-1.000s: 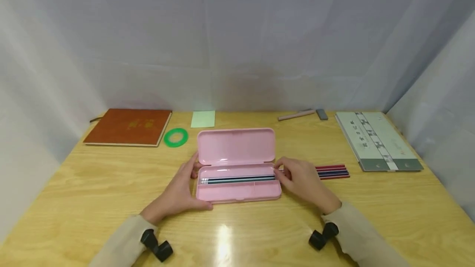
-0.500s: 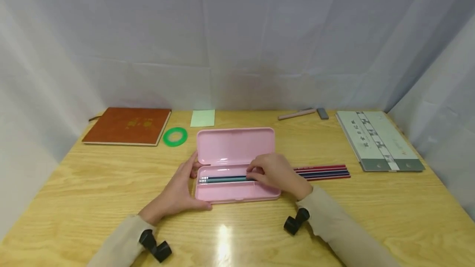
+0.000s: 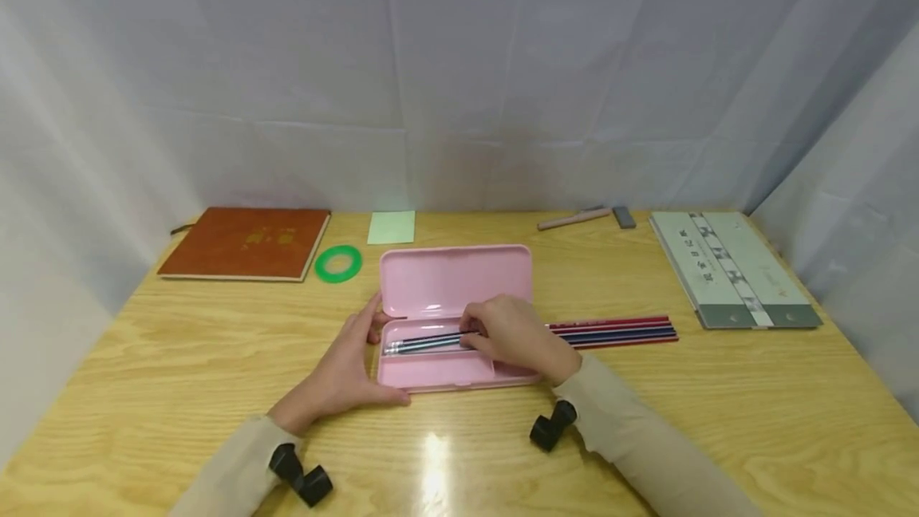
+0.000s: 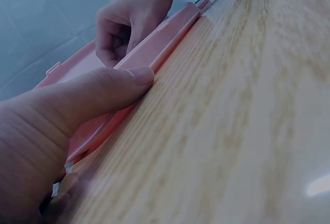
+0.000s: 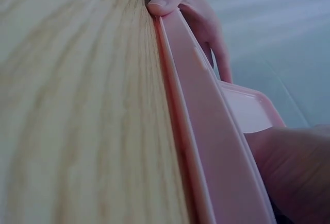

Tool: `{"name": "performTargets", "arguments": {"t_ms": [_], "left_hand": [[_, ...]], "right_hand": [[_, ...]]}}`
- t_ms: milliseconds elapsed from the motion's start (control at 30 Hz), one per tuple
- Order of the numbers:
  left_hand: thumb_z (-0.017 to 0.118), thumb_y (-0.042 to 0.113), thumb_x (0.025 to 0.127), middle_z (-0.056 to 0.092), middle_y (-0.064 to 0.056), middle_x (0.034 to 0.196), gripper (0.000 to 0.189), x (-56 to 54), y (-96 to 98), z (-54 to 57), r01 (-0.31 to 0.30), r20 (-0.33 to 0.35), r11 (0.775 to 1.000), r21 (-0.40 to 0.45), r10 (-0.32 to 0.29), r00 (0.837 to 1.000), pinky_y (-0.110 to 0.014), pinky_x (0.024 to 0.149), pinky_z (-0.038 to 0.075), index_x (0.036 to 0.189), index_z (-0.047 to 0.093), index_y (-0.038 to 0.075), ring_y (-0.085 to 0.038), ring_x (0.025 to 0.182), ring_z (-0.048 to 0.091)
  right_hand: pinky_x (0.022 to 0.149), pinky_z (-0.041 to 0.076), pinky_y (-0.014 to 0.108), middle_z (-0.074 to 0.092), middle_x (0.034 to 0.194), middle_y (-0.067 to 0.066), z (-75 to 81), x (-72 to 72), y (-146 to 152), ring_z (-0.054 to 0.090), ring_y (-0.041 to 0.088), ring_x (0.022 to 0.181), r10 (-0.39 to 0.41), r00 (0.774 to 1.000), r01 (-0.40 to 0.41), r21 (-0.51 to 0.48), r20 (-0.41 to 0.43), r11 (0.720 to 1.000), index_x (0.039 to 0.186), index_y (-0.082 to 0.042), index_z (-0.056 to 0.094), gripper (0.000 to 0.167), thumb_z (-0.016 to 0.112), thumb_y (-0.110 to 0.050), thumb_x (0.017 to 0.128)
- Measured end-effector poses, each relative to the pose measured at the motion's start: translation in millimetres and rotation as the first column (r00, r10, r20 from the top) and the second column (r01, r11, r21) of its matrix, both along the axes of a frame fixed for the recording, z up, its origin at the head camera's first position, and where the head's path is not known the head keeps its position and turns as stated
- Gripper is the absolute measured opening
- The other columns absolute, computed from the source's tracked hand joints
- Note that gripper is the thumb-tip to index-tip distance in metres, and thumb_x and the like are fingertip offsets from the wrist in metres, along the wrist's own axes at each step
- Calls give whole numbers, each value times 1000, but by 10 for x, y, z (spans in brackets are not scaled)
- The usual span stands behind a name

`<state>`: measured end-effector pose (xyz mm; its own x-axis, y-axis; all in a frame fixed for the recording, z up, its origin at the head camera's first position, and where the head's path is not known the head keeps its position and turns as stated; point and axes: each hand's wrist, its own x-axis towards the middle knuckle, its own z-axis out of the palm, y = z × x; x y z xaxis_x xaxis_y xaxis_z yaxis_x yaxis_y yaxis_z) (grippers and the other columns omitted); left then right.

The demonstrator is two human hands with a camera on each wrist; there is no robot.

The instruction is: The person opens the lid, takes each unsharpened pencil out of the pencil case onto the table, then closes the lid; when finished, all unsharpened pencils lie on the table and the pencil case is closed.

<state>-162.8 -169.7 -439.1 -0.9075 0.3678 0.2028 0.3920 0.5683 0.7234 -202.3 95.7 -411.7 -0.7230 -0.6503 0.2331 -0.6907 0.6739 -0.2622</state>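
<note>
**Left hand spread, right hand pinching**

Two beige-sleeved forearms angle inward from the bottom of the head view. The left hand (image 3: 346,373) spans wide, its thumb straight and well apart from its index finger. The right hand (image 3: 511,333) has its back uppermost, fingers curled under and thumb drawn in to pinch. Both sleeves end around the wrists.

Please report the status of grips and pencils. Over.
Left grip holding pencil case by left end. Right grip on dark pencils inside. Lid open, no visible obstruction.
</note>
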Motion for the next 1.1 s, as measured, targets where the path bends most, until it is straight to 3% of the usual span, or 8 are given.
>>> {"name": "performTargets", "arguments": {"t_ms": [233,433,800,1100], "left_hand": [[95,43,45,54,-3,123,142,8,14,7,4,0,1000,0,-4,1000,-31,85,40,154,12,7,-15,97,41],[95,41,45,55,-4,124,142,2,30,12,7,-9,1000,-1,-7,1000,-31,85,39,154,12,6,-16,97,41],[94,47,46,54,-4,125,142,-3,6,-4,0,2,1000,-10,0,1000,-32,84,40,155,11,9,-16,98,40],[94,47,46,54,-3,124,142,-8,6,-7,0,-7,1000,-12,0,1000,-32,84,39,155,11,12,-16,98,40]], "right_hand": [[55,40,17,64,68,-7,71,76,78,46,0,56,33,999,-34,-71,-25,997,89,-13,71,9,70,-22,88],[54,37,18,57,67,-8,210,229,497,41,1,57,-24,999,20,-106,-34,994,92,-13,69,6,69,-19,89],[48,32,18,40,56,-17,65,484,1532,30,-5,50,-199,980,193,-149,-27,970,85,-18,68,9,75,-12,82],[48,33,19,44,59,-18,-19,645,1944,34,-6,51,-255,965,259,-92,53,961,83,-19,67,11,74,-11,82]]}}
